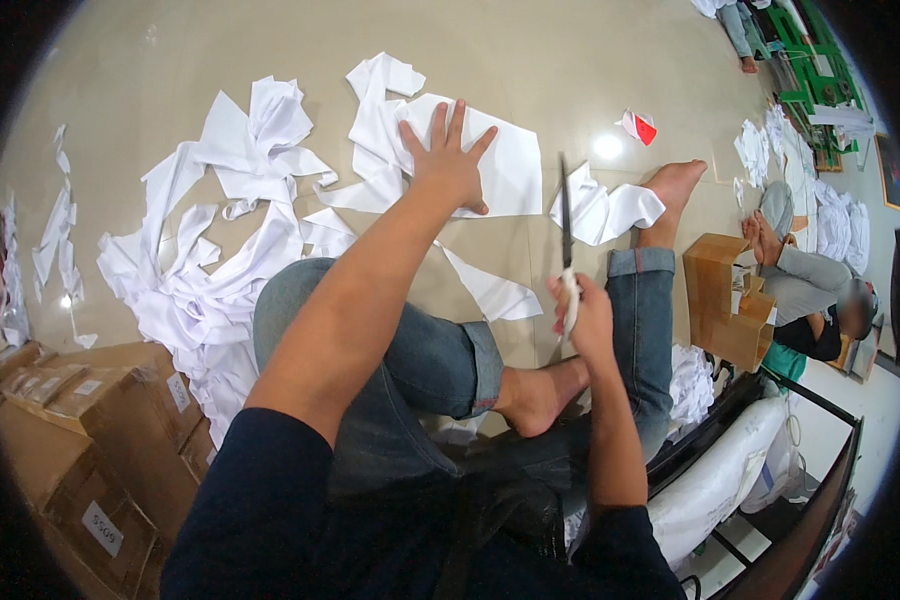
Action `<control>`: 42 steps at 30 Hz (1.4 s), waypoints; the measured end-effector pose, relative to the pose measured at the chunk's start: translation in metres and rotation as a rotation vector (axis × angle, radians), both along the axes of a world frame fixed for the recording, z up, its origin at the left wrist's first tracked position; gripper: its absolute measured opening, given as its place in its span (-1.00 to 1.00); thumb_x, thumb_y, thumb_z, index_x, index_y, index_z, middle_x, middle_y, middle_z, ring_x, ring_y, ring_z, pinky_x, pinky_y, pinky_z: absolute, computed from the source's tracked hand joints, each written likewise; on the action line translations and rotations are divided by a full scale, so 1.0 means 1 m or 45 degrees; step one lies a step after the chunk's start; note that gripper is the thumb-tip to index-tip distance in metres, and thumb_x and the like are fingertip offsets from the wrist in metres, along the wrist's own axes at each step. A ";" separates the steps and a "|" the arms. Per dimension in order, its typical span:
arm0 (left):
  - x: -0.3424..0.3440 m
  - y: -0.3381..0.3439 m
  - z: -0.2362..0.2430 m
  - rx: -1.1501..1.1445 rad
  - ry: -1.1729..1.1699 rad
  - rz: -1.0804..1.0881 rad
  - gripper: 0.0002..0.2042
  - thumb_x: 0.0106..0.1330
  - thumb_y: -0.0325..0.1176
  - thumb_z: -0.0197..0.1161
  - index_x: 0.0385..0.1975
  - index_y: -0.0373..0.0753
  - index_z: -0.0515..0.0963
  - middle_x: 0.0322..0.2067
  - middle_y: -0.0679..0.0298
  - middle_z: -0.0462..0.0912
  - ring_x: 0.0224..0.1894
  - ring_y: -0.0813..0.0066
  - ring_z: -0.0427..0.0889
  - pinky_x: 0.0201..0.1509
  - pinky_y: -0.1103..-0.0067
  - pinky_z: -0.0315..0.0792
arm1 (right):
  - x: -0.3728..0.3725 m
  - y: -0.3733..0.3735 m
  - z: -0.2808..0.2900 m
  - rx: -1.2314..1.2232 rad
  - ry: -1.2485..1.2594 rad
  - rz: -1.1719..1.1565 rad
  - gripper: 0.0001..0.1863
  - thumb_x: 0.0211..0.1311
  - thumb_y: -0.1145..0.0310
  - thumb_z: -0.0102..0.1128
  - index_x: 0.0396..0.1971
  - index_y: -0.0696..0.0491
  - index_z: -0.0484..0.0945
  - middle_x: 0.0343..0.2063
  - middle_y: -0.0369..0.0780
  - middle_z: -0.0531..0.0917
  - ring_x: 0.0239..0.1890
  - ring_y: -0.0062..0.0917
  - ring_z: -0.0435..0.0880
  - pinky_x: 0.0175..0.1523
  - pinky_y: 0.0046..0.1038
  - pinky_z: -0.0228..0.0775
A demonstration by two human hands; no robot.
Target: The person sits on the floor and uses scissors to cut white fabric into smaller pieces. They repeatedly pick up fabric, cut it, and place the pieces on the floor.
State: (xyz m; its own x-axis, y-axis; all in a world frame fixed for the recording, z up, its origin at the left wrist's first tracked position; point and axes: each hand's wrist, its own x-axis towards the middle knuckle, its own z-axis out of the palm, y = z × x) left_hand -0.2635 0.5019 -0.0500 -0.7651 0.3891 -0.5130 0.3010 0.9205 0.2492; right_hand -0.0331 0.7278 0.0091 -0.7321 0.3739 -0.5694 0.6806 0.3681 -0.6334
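Flat on a piece of white fabric (513, 165) lies my left hand (448, 160), its fingers spread wide and nothing gripped in them. My right hand (592, 315) is closed round the pale handles of a pair of scissors (567, 215). Their dark blades look closed together and point away from me, just right of the fabric's edge. A crumpled white cloth scrap (602, 205) lies beyond the blades, near my foot. A narrow pointed white offcut (495, 290) rests on the floor between my arms.
A heap of white fabric scraps (210, 290) spreads on the left, with cardboard boxes (110, 430) below it. At right stand an open cardboard box (715, 305) and a seated person (805, 290). A red and white scrap (640, 128) lies farther off. My legs flank the work.
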 end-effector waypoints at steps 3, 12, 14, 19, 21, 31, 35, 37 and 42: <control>0.000 0.001 -0.004 0.007 0.042 0.005 0.40 0.13 0.37 0.76 0.91 0.49 -0.14 0.92 0.12 -0.58 0.92 -0.14 -0.59 0.67 -0.72 -0.39 | 0.026 -0.011 0.000 0.063 -0.054 0.209 -0.31 0.52 -0.16 0.62 0.09 0.28 0.77 -0.52 -0.20 0.72 -0.59 -0.50 0.72 -0.47 -0.38 0.55; -0.005 -0.002 -0.005 0.040 0.023 -0.020 0.29 0.24 0.49 0.59 0.91 0.54 -0.12 0.93 0.32 -0.56 0.93 -0.01 -0.58 0.69 -0.71 -0.42 | 0.026 0.052 -0.002 0.223 -0.076 -0.074 -0.34 0.52 -0.23 0.59 -0.11 0.20 0.77 -0.56 -0.27 0.67 -0.58 -0.54 0.69 -0.43 -0.38 0.53; -0.005 -0.003 -0.014 0.083 0.051 0.048 0.27 0.25 0.51 0.56 0.90 0.56 -0.12 0.93 0.32 -0.56 0.93 0.00 -0.57 0.69 -0.71 -0.39 | 0.042 0.051 0.011 0.005 -0.078 -0.072 -0.42 0.61 -0.19 0.53 -0.07 0.13 0.73 -0.54 -0.38 0.59 -0.57 -0.63 0.62 -0.44 -0.44 0.48; -0.006 0.001 -0.030 0.061 0.158 0.196 0.23 0.27 0.45 0.56 0.89 0.60 -0.10 0.93 0.32 -0.56 0.94 -0.03 -0.52 0.68 -0.73 -0.32 | 0.083 0.044 0.022 -0.449 -0.181 0.022 -0.46 0.79 -0.12 0.33 0.17 0.14 0.69 -0.48 -0.35 0.59 -0.50 -0.60 0.61 -0.35 -0.47 0.51; -0.006 0.004 -0.023 0.008 0.120 0.205 0.23 0.26 0.43 0.57 0.89 0.62 -0.09 0.93 0.33 -0.55 0.94 -0.04 -0.52 0.68 -0.74 -0.30 | 0.083 0.039 0.023 -0.620 -0.266 0.029 -0.43 0.78 -0.15 0.32 0.24 0.13 0.65 -0.43 -0.32 0.58 -0.44 -0.57 0.61 -0.28 -0.44 0.55; 0.000 0.002 -0.008 0.030 0.011 0.118 0.27 0.20 0.47 0.62 0.88 0.63 -0.08 0.93 0.37 -0.53 0.93 -0.01 -0.61 0.63 -0.79 -0.37 | 0.018 0.017 -0.038 -0.408 -0.064 0.003 -0.42 0.71 -0.25 0.37 0.11 0.04 0.62 -0.44 -0.38 0.54 -0.43 -0.60 0.56 -0.26 -0.44 0.48; 0.002 0.001 -0.007 0.047 0.036 0.119 0.28 0.19 0.48 0.63 0.88 0.64 -0.08 0.93 0.37 -0.52 0.92 -0.02 -0.62 0.62 -0.80 -0.37 | 0.008 0.012 -0.048 -0.238 -0.116 0.034 -0.44 0.70 -0.28 0.39 0.05 -0.01 0.63 -0.47 -0.39 0.54 -0.43 -0.62 0.59 -0.23 -0.45 0.49; 0.003 0.001 -0.009 0.048 0.036 0.123 0.28 0.19 0.49 0.63 0.88 0.63 -0.08 0.93 0.37 -0.52 0.92 -0.02 -0.62 0.61 -0.80 -0.37 | 0.006 0.009 -0.043 -0.272 -0.117 0.018 -0.42 0.68 -0.30 0.39 0.04 -0.01 0.62 -0.49 -0.40 0.53 -0.45 -0.62 0.59 -0.26 -0.45 0.48; 0.002 0.002 -0.017 0.062 0.073 0.138 0.33 0.08 0.45 0.68 0.88 0.63 -0.04 0.94 0.33 -0.51 0.93 -0.05 -0.57 0.60 -0.82 -0.35 | -0.016 0.013 -0.028 -0.366 -0.080 0.008 -0.36 0.62 -0.34 0.44 0.03 0.02 0.63 -0.51 -0.40 0.52 -0.51 -0.64 0.57 -0.34 -0.48 0.46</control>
